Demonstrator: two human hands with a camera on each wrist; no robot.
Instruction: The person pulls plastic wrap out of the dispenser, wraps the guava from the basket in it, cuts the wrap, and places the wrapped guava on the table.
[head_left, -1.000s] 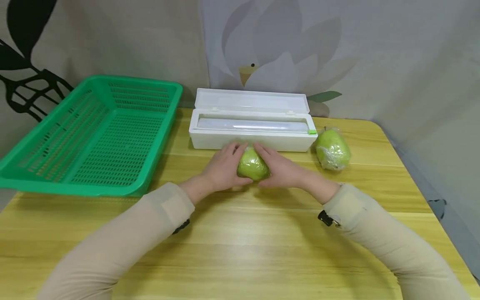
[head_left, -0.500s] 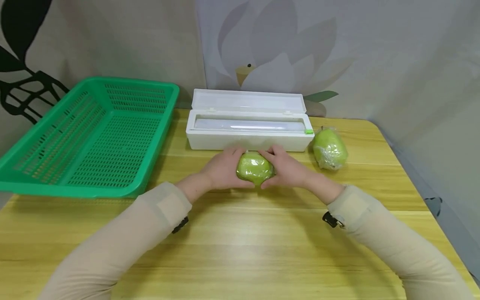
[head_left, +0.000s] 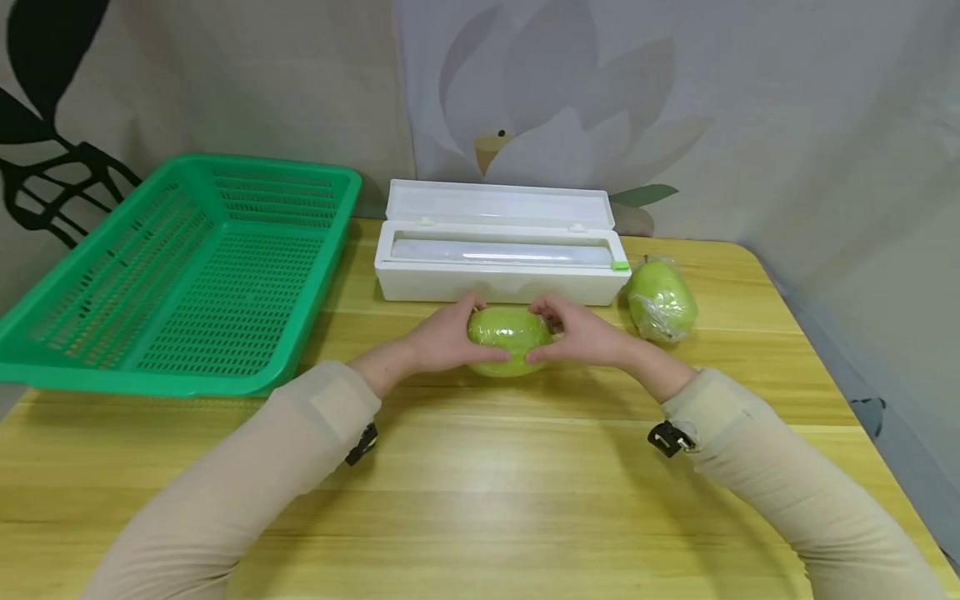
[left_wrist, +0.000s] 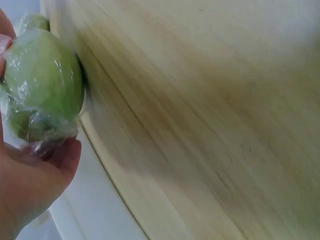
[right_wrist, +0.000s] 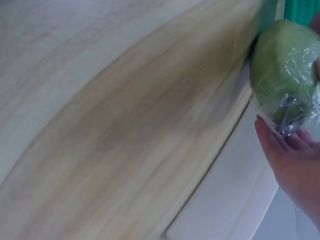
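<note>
A green pear [head_left: 510, 327] in clear cling film is held sideways between both hands, in front of the white box. My left hand [head_left: 442, 337] grips its left end, thumb along the near side. On the other end my right hand [head_left: 588, 335] holds it, thumb in front and fingers bent behind. In the left wrist view, crinkled film gathers at the end of the pear [left_wrist: 47, 80] by the fingers of the left hand [left_wrist: 35, 182]. From the right wrist, bunched film shows at the pear's lower end [right_wrist: 290, 112], beside the fingertips of the right hand [right_wrist: 297, 165].
Behind the hands stands a white cling film box [head_left: 495, 283], lid up, with the film roll [head_left: 502, 252] inside and a green slider [head_left: 620, 266] at its right. Another wrapped pear [head_left: 662, 300] sits to its right. A green basket [head_left: 300, 333] stands at left on the wooden table [head_left: 480, 500].
The pear has been turned from more upright to lying sideways between the hands. The hands have spread slightly apart, and the right hand's fingers have bent more.
</note>
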